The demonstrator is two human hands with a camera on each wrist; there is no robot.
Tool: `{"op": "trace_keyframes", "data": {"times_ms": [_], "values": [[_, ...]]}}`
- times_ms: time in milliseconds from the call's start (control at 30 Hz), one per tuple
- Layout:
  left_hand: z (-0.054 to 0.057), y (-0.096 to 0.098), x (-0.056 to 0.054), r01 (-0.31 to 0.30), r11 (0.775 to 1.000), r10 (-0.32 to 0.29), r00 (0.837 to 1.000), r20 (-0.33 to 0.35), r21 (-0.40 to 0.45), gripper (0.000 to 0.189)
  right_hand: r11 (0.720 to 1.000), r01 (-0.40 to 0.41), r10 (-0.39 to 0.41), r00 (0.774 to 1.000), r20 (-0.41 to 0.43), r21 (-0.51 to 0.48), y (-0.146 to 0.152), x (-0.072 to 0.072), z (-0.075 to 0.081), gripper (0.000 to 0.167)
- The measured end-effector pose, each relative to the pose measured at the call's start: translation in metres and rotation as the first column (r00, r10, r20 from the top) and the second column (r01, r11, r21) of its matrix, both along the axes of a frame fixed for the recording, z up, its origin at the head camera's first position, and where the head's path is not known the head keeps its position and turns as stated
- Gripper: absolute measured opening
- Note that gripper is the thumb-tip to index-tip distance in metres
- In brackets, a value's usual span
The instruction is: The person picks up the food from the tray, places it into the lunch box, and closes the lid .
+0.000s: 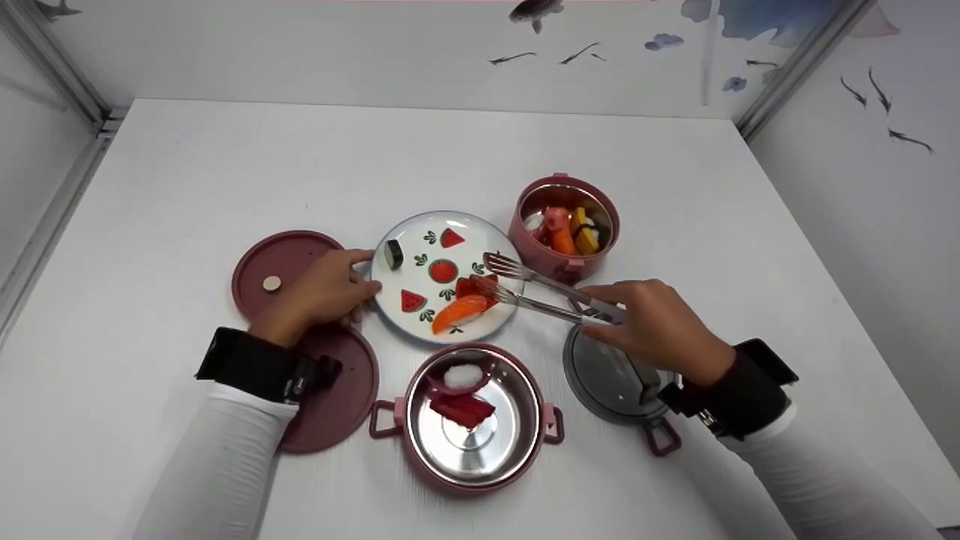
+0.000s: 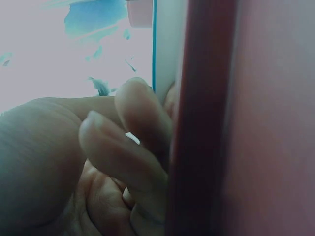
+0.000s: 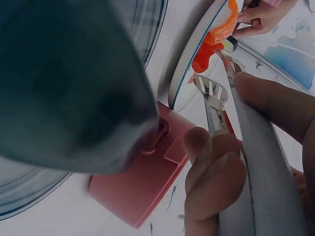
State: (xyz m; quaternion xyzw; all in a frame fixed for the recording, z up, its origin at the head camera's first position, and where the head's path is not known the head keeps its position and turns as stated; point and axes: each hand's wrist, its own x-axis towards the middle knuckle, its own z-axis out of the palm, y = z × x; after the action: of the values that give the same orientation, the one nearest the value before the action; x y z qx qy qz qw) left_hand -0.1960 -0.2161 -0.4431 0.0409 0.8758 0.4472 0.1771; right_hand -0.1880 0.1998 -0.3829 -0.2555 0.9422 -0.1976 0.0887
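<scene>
A white plate [image 1: 405, 225] with a watermelon pattern lies in the middle. My left hand [image 1: 330, 285] holds its left rim between thumb and forefinger; the other fingers curl beneath, partly hidden. My right hand [image 1: 652, 322] grips metal tongs [image 1: 555, 285] by the handles. Their tips are spread over the plate's right side, the lower one at a red food piece [image 1: 487, 289]; I cannot tell whether it touches. Beside that lies a salmon sushi piece [image 1: 460, 312] with an orange top. A dark green-edged slice [image 1: 394, 255] sits at the upper left of the plate.
A steel-lined pot [image 1: 517, 442] in front contains a red piece and a white-and-purple piece. Behind right, a pink pot [image 1: 540, 262] contains several toy foods. Two dark red lids [image 1: 255, 259] lie under my left arm. Below my right hand is a glass lid [image 1: 592, 375].
</scene>
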Motion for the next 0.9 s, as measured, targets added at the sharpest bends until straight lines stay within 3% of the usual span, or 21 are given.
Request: {"op": "trace_keyframes", "data": {"times_ms": [367, 900], "values": [[-0.002, 0.0, -0.001, -0.005, 1.0, 0.005, 1.0, 0.002, 0.017, 0.059, 0.999, -0.028, 0.029, 0.999, 0.032, -0.036, -0.003, -0.008, -0.009, 0.036], [0.0, 0.001, 0.001, 0.001, 1.0, -0.001, 1.0, -0.01, 0.019, 0.057, 0.997, 0.006, 0.0, 0.997, 0.076, -0.078, -0.002, -0.005, -0.012, 0.036]]}}
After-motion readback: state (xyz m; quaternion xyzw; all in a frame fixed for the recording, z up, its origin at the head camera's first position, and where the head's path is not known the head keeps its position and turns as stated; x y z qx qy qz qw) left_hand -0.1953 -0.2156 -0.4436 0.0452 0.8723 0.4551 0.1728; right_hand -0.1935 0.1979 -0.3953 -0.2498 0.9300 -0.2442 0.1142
